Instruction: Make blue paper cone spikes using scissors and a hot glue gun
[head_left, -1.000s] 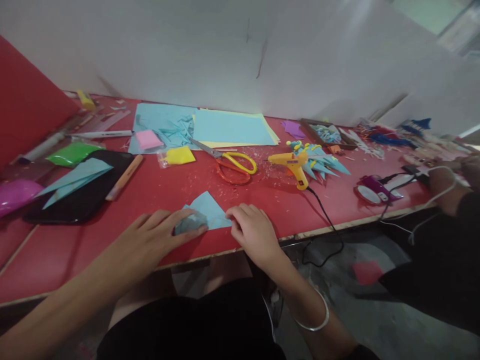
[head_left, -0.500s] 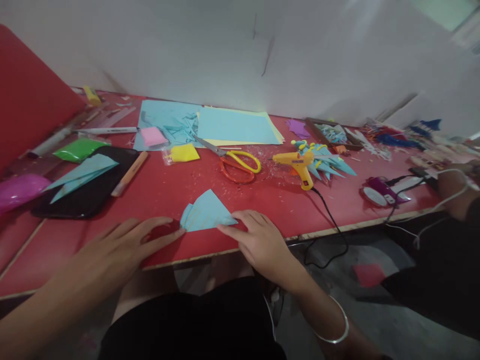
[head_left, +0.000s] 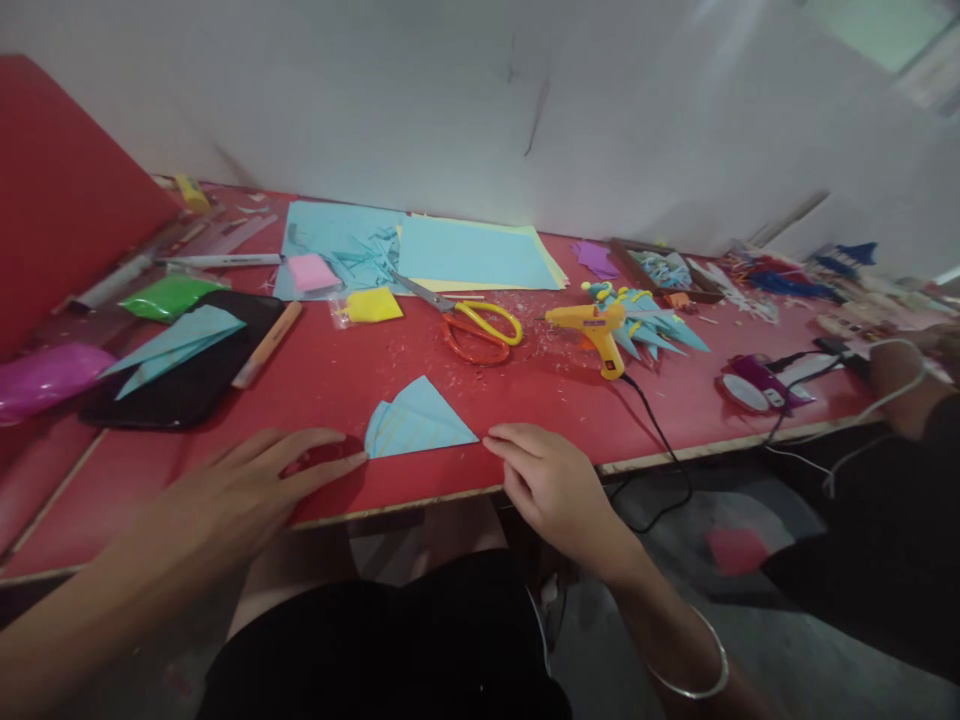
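A folded light-blue paper (head_left: 421, 418), shaped like a wedge, lies flat near the front edge of the red table. My left hand (head_left: 281, 480) rests open at its left corner, thumb and fingers apart, with a fingertip at the paper's edge. Just off the right tip of the wedge is my right hand (head_left: 547, 480), its fingers apart and holding nothing. Behind the paper lie scissors (head_left: 480, 330) with red and yellow handles. To their right a yellow glue gun (head_left: 596, 330) lies on its side.
On the left, folded blue papers (head_left: 180, 345) lie on a black tray (head_left: 191, 405) beside an orange stick (head_left: 268, 345). Blue sheets (head_left: 480, 252) are at the back. A person's arm (head_left: 907, 385) is at the right, near a purple device (head_left: 765, 383).
My right hand has moved right, off the paper's tip, which now shows uncovered. My left hand stays at the left corner. The view has shifted slightly.
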